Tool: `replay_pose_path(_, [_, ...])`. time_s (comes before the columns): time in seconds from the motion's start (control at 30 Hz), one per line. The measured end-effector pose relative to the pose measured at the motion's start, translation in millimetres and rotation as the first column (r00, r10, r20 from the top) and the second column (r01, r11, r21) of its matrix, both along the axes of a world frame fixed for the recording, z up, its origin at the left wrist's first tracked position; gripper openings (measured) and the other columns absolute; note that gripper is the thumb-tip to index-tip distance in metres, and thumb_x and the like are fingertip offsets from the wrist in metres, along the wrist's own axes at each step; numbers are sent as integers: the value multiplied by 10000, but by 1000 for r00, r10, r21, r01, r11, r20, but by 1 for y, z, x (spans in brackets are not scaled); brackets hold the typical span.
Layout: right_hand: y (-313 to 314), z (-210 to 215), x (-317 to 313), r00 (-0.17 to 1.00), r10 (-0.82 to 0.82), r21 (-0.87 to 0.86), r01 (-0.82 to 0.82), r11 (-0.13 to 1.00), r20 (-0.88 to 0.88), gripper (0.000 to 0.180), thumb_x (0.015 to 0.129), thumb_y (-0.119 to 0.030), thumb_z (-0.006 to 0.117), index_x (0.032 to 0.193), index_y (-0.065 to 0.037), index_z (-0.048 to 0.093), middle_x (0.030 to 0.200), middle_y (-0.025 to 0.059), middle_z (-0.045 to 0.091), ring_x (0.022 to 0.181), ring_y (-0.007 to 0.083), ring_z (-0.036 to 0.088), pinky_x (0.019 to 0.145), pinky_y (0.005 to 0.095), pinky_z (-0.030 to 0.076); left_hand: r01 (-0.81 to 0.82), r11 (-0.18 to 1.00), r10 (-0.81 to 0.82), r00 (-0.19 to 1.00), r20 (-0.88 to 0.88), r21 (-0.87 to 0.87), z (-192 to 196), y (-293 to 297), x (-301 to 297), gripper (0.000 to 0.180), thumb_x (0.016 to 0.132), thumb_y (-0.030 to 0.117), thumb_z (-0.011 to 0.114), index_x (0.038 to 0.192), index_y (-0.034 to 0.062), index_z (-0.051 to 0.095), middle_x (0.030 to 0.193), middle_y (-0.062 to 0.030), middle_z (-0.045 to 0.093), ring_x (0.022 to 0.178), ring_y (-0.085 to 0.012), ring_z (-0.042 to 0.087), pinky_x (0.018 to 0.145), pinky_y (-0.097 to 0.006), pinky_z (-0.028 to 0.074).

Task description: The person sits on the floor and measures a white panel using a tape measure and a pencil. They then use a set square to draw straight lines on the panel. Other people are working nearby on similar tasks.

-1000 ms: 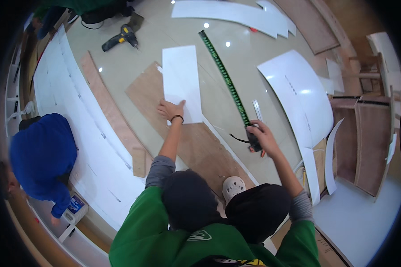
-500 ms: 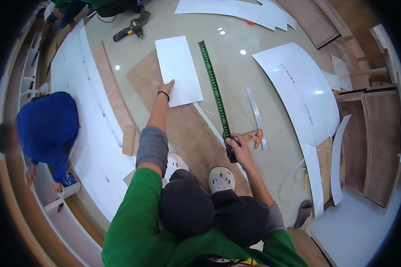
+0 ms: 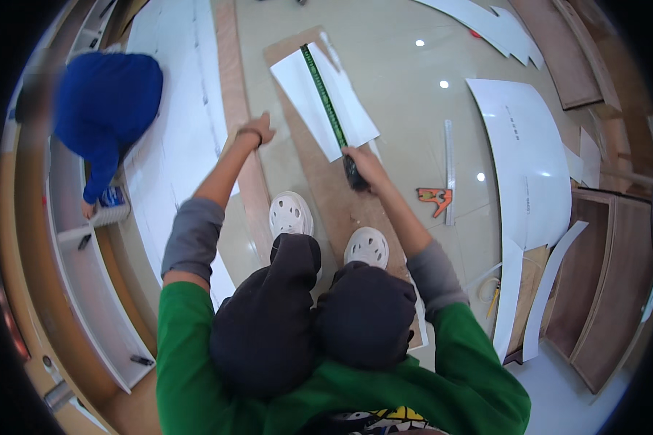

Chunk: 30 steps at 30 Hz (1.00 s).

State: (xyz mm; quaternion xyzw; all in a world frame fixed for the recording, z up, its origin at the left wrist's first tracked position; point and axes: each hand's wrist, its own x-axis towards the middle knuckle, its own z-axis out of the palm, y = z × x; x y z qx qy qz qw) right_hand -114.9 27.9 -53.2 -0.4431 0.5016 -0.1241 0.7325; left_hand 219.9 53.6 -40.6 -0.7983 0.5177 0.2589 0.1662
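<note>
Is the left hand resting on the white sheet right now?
No, the left hand is off to the side of the white sheet, over the brown strip.

Glossy floor, matt wood, smooth white sheet

The tiled floor (image 3: 413, 87) shines with lamp glints. The plywood board (image 3: 319, 181) looks matt, brown and grainy. The white panel (image 3: 355, 109) on it is smooth laminate; the long ruler (image 3: 323, 94) is green with a black end. The try square (image 3: 448, 167) has a dull metal blade. Sleeves are soft cloth.
</note>
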Motion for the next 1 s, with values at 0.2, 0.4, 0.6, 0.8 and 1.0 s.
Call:
replay_pose_path(0.2, [-38,17,29,932,171,52,-163,985,-319,636,814,-560,598,1167,-33,641,965,178,670,730,292,681,537,449,572,56,995,-48,993,108,-80,100,-80,0,407,947,324,556,1265,74,517,1239,-219,627,1171,-389,594,977,-488,481])
replay_pose_path(0.4, [-25,11,13,903,161,18,-168,986,-398,572,827,-533,628,1126,-45,628,883,112,628,593,237,628,454,452,538,-175,933,141,982,-126,-314,6,-79,4,508,957,384,531,1401,146,466,1447,-187,468,1300,-372,492,1057,-494,422])
replay_pose_path(0.6, [-16,0,-12,889,276,166,-230,959,-365,651,798,-593,615,1190,-75,653,1021,159,658,777,290,676,592,435,578,-108,754,-34,979,-203,-648,-82,-77,-36,728,901,665,497,1508,288,360,1574,-187,280,1435,-409,269,1158,-499,260])
replay_pose_path(0.8, [-1,-28,-42,866,226,-147,-320,936,-446,599,811,-602,613,1109,-89,692,972,165,688,778,250,678,696,325,523,28,711,6,999,46,-703,-116,-79,-72,806,850,773,457,1513,328,344,1607,-148,227,1471,-394,185,1166,-562,163])
replay_pose_path(1.0, [29,-15,-82,850,182,-148,-288,946,-495,613,789,-620,651,1124,-108,661,884,153,705,788,272,685,761,360,519,-11,710,72,996,58,-704,-107,-78,-81,842,877,622,536,1510,120,297,1566,-138,302,1429,-358,284,1150,-508,244])
